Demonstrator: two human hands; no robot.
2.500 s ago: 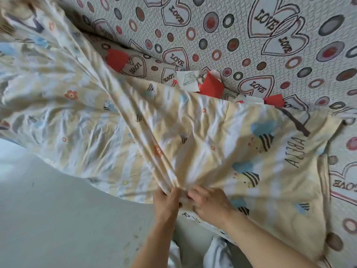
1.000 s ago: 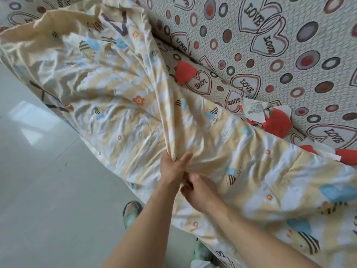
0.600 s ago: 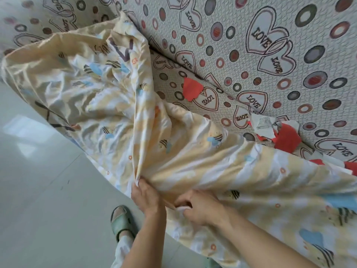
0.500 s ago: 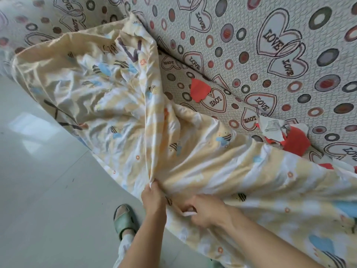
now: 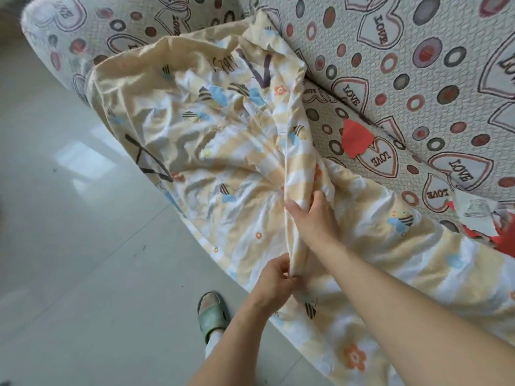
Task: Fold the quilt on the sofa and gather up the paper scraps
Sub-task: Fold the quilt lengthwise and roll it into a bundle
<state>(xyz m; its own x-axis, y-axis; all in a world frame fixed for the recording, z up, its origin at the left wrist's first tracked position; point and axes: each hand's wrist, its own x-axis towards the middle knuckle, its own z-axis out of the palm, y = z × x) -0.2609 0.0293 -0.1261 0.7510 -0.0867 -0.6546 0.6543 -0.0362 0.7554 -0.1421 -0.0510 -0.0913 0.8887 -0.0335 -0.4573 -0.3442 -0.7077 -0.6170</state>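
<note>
A cream and white quilt [image 5: 211, 151] with bees and flowers lies rumpled over the sofa seat [image 5: 328, 121] and hangs off its front edge. A raised ridge of fabric runs down its middle. My left hand [image 5: 274, 282] pinches the near end of that ridge. Farther up the ridge, my right hand [image 5: 312, 215] grips it, thumb on the right side. A red paper scrap [image 5: 356, 137] lies on the seat beyond the quilt. White printed scraps [image 5: 473, 215] and more red ones [image 5: 501, 240] sit at the right edge.
The sofa back [image 5: 390, 51] with hearts and circles rises behind, and an armrest [image 5: 64, 37] curves at the upper left. Grey tiled floor [image 5: 69, 246] fills the left. My foot in a green slipper [image 5: 213, 316] stands close to the sofa front.
My right hand has slid up the fabric ridge away from my left hand, which stays gripping the near end. The view has shifted, so the quilt's far end shows more.
</note>
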